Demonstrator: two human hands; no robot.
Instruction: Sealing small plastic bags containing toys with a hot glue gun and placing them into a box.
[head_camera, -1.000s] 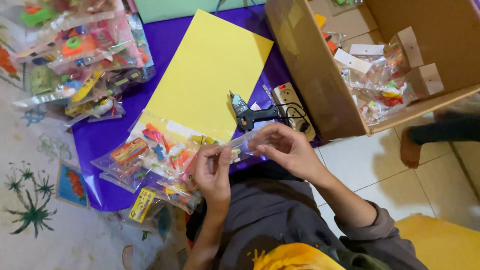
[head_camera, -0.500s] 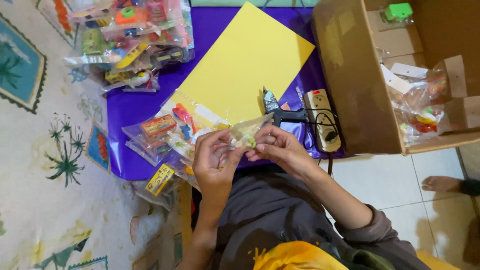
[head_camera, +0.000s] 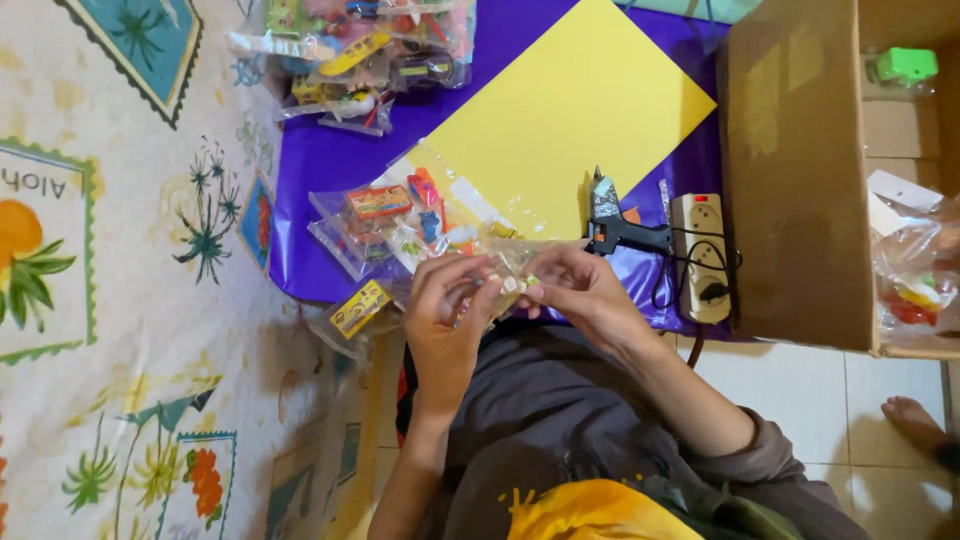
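Both my hands meet over my lap on a small clear plastic bag (head_camera: 508, 262) with little coloured pieces inside. My left hand (head_camera: 447, 310) pinches its near edge, and my right hand (head_camera: 580, 290) grips the other side. Just beyond the bag lie more clear packets of small toys (head_camera: 385, 222) on a purple sheet (head_camera: 330, 170). A yellow paper sheet (head_camera: 560, 115) lies further out. A black glue gun (head_camera: 612, 228) rests right of my right hand.
A beige power strip (head_camera: 702, 255) with a plugged cable sits by the glue gun. An open cardboard box (head_camera: 795, 170) with bagged toys stands at right. More toy packets (head_camera: 360, 50) are piled at the top. A patterned mat (head_camera: 120, 300) covers the left floor. A bare foot (head_camera: 915, 420) shows at lower right.
The view has shifted so everything sits further right and lower in frame. My hands stay together on the small bag, fingers working along its edge.
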